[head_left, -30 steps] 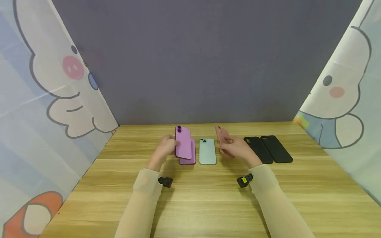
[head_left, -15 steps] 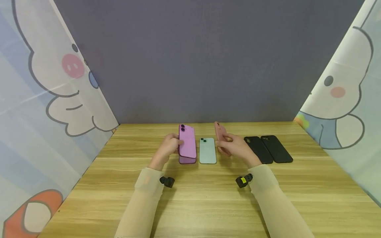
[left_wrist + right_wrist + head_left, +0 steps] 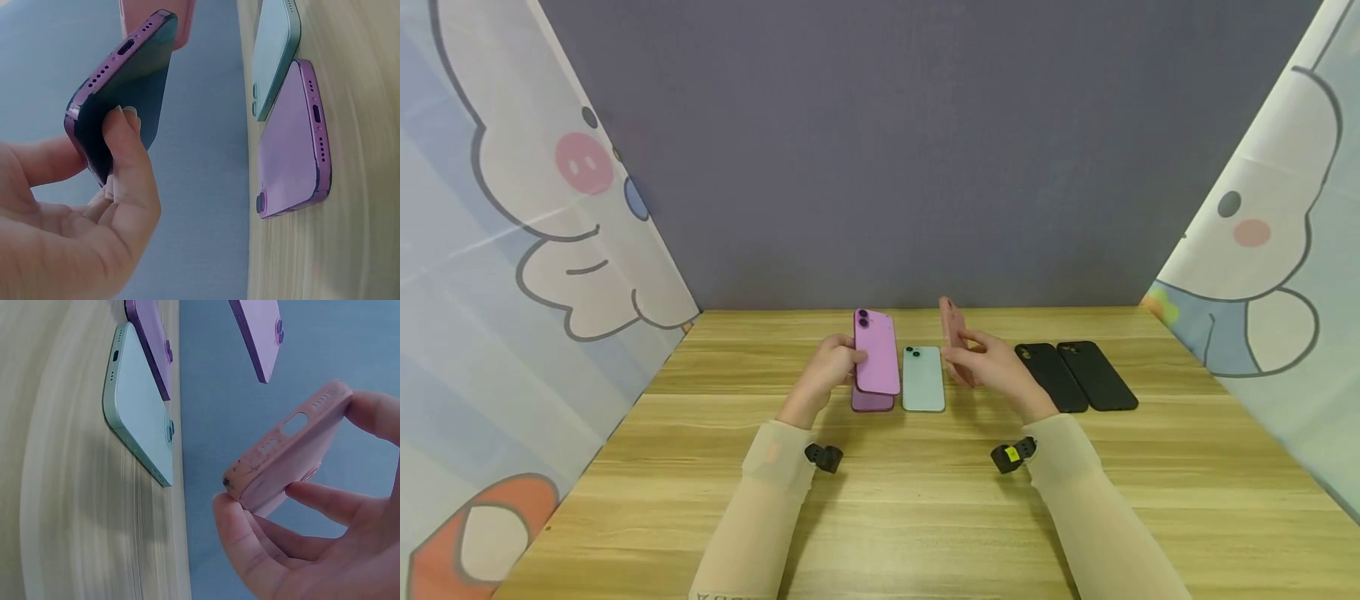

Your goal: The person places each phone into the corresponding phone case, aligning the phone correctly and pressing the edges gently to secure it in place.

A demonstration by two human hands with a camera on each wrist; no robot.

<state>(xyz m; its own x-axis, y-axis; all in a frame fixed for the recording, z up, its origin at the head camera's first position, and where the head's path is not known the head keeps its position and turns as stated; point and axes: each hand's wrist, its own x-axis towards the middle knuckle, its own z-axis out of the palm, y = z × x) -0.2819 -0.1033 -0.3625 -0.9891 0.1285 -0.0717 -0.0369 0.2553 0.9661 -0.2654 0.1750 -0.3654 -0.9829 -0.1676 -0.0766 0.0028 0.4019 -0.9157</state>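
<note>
My left hand [image 3: 826, 368] grips a purple phone [image 3: 877, 354] above the table, thumb on its back and fingers against its dark screen side. Below it lies a second purple phone [image 3: 290, 144], back up and partly covered in the head view. In my right hand [image 3: 997, 373] is a pink phone case [image 3: 281, 459], held by its edges, tilted and raised off the table; its port cutout shows in the right wrist view. Between the two hands a mint-green phone [image 3: 922, 383] lies back up, beside the lower purple phone.
Two black phone cases [image 3: 1051, 379] lie side by side to the right of my right hand; whether they hold phones I cannot tell. A grey panel [image 3: 880, 167] closes off the back of the wooden table [image 3: 910, 517]. Cartoon-printed cloths [image 3: 490, 333] hang at both sides.
The left hand has moved right and slightly up with the purple phone. The right hand has lifted the pink case higher and turned it more edge-on. The things on the table have stayed put.
</note>
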